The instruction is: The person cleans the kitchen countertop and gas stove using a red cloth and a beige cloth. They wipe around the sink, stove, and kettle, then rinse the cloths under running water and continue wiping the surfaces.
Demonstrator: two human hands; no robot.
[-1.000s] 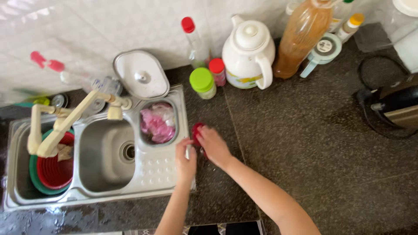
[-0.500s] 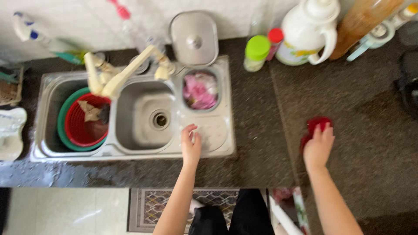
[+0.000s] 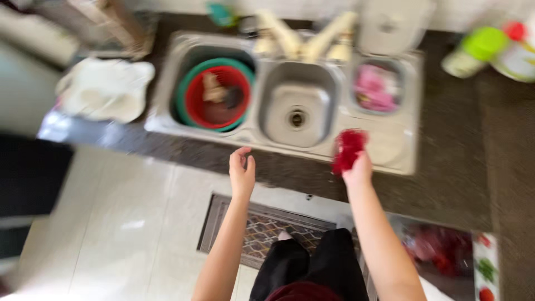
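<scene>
The red cloth point(image 3: 348, 150) in your right hand point(image 3: 358, 171) is a crumpled, fuzzy bunch, bright red and blurred by motion. It sticks up out of your grip over the front edge of the steel sink point(image 3: 401, 161), at the flat stretch between the middle basin point(image 3: 295, 106) and the sink's right end. Your right hand is closed around the lower part of the cloth, fingers wrapped about it. Your left hand point(image 3: 242, 171) hangs just in front of the sink's front edge, near the middle basin; its fingers are loosely curled, half open, and it holds nothing. In the left basin sits 1 red basket point(image 3: 214, 106) inside a green bowl point(image 3: 181, 100). The small right compartment point(image 3: 415, 75) holds something pink point(image 3: 374, 89). A white cloth point(image 3: 106, 89) lies on the dark counter point(image 3: 462, 145) beside the sink's left end.
</scene>
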